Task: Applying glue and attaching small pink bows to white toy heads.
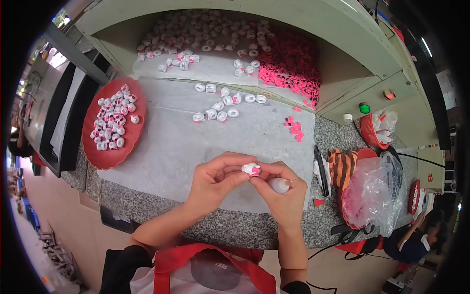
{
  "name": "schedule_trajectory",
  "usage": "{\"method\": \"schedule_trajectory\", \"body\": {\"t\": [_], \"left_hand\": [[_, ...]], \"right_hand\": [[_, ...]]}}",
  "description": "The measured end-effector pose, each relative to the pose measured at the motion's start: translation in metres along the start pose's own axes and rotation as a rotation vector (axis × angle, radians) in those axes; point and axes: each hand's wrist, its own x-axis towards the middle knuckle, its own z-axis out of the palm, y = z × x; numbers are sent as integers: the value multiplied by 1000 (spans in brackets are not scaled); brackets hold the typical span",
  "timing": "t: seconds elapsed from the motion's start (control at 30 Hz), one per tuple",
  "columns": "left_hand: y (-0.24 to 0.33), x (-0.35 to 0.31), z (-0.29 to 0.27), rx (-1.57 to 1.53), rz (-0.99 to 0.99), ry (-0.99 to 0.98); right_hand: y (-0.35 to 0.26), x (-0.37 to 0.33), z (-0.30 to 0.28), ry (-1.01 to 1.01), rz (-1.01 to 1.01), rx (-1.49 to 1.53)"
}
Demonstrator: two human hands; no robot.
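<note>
My left hand (210,179) pinches a small white plastic piece (248,168) with a bright pink part on its front, held above the paper-covered worktop. From the other side, the thumb and fingers of my right hand (286,201) press on the same piece. A small whitish bottle (279,185) is also tucked in my right hand, its narrow tip pointing right. Beyond my hands, several similar white pieces (227,100) are scattered on the white paper (169,132). Loose pink parts (294,130) lie to their right.
A red dish (117,159) of white-and-pink pieces stands at left. Under the shelf are many white pieces (196,34) and a pink heap (289,73). At right are a striped cloth (342,166), a red basket (373,132) and a clear plastic bag (384,191). Another person (409,245) sits far right.
</note>
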Motion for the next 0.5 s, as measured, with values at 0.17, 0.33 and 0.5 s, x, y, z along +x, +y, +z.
{"method": "schedule_trajectory", "body": {"t": [0.17, 0.33, 0.5], "left_hand": [[0, -1, 2, 155, 167, -9], [0, -2, 6, 149, 147, -11], [-7, -2, 4, 161, 188, 15]], "right_hand": [[2, 3, -2, -27, -7, 114], [4, 6, -10, -78, 63, 190], [-1, 3, -4, -64, 73, 107]]}}
